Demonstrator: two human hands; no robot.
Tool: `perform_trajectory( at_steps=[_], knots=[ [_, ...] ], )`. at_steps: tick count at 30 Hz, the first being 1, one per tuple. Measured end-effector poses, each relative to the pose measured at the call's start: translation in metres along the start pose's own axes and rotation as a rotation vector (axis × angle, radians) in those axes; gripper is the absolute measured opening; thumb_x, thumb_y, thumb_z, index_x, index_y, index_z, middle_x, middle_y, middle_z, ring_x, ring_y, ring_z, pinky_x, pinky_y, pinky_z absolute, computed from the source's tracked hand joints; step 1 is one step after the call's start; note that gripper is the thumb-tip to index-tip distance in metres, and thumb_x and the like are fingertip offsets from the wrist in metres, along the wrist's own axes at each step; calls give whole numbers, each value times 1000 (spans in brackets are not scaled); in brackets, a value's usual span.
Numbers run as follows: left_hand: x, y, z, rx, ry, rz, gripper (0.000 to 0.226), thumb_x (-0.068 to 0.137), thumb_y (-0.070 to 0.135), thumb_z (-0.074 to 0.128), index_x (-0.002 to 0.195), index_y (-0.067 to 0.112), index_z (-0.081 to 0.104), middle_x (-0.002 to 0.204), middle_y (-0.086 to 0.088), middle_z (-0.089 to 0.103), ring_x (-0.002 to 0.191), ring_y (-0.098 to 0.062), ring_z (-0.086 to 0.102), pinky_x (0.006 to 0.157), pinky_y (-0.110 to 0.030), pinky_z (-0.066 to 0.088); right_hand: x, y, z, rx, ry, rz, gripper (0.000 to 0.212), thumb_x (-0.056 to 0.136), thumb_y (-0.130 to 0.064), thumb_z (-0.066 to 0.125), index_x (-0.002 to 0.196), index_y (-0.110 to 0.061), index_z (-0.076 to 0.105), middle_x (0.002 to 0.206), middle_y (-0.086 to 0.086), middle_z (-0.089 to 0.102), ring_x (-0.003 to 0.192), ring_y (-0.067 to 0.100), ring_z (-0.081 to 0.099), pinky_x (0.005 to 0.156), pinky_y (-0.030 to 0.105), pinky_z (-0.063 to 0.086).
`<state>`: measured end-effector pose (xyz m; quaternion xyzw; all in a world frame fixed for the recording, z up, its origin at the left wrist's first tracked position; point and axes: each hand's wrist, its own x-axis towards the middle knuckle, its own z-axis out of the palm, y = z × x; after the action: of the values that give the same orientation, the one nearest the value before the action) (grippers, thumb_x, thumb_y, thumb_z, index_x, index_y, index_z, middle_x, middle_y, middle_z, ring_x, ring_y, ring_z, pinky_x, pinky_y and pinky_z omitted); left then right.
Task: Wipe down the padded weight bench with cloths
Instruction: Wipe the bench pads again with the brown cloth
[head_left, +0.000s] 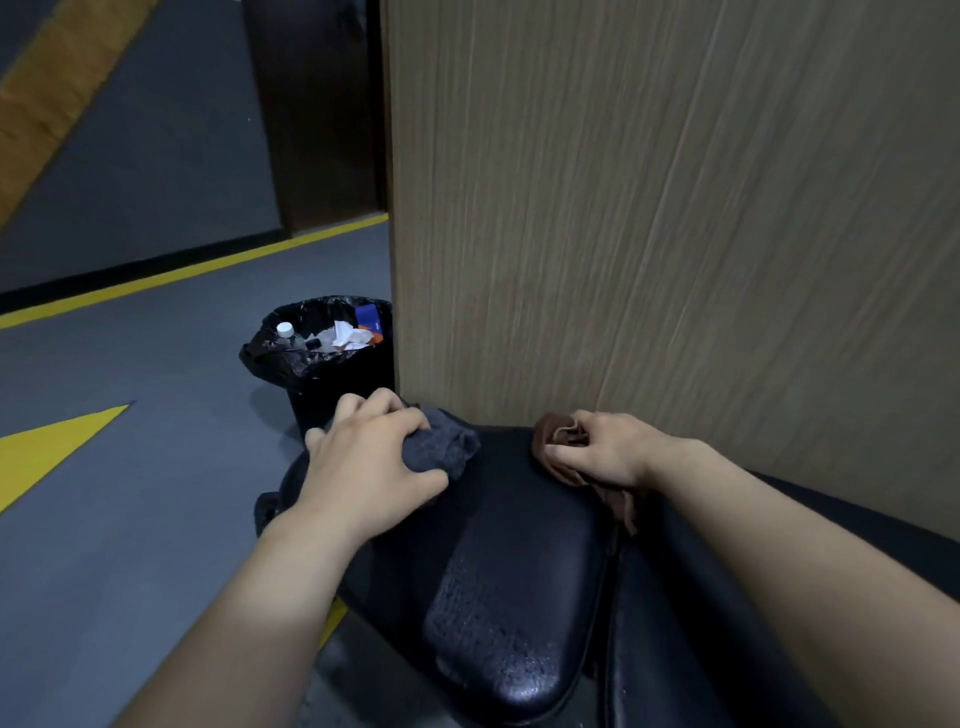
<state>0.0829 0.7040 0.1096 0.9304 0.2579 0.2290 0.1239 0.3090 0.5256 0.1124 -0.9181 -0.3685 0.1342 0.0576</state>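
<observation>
My left hand (371, 462) clutches a grey cloth (444, 452) bunched under the fingers, pressed on the far end of the black padded bench (509, 597); my right hand (605, 449) pinches a brown cloth (558, 449) just beside it. Both cloths look soft and light, best gripped wadded in the palm; the vinyl padding likely feels slick and yielding.

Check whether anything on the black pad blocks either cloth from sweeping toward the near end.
Nothing visible does. The left hand presses the grey cloth and the right hand the brown cloth on the bench pad; its near surface is bare.
</observation>
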Motion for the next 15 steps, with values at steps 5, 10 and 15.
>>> perform_trajectory(
  at_steps=[5, 10, 15],
  knots=[
    [3, 25, 10, 16, -45, 29, 44, 69, 56, 68, 109, 39, 63, 106, 17, 44, 106, -13, 33, 81, -40, 35, -47, 12, 4, -133, 76, -102, 75, 85, -69, 50, 143, -22, 43, 129, 7, 52, 123, 29, 51, 106, 34, 38],
    [4, 46, 21, 30, -62, 33, 45, 77, 55, 66, 118, 38, 59, 114, 12, 42, 112, -18, 33, 79, -39, 27, -105, 4, 12, -111, 86, -224, 94, 72, -78, 44, 149, -23, 39, 147, 1, 35, 132, 24, 42, 113, 32, 31],
    [0, 63, 27, 38, -106, 26, 54, 83, 60, 62, 129, 35, 47, 137, 0, 34, 126, -26, 29, 93, -51, 34, -156, -9, 26, -81, 125, -264, 97, 70, -77, 50, 151, -26, 35, 152, -2, 29, 137, 19, 34, 118, 30, 24]
  ],
)
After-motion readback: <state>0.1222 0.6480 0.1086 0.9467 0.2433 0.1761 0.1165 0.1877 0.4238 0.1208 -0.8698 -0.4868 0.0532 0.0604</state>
